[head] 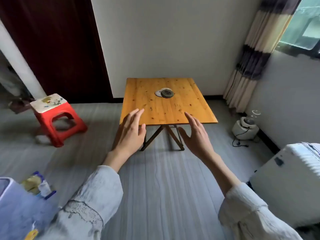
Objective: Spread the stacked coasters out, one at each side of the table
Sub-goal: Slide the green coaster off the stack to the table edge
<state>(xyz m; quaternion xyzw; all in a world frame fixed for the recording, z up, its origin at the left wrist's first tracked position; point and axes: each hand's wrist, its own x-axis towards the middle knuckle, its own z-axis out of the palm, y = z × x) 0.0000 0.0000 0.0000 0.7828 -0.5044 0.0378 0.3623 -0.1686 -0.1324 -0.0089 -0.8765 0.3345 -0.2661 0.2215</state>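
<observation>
Both arms stretched forward. Left hand [131,130] and right hand [196,135] spread, empty, palms facing inward, at counter [190,111] near edge. Coasters [164,93] stacked mid-counter, well apart from hands.

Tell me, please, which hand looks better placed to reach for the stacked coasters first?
Probably the right hand, though only narrowly. Both hands are open and empty at the table's near edge. The coasters sit near the table's middle, and the right hand's fingertips lie slightly nearer them than the left hand's.

A red plastic stool [57,118] stands at left; striped curtain [256,54] upper right; white suitcase [290,184] lower right; small white appliance [245,127] beside the wall.
</observation>
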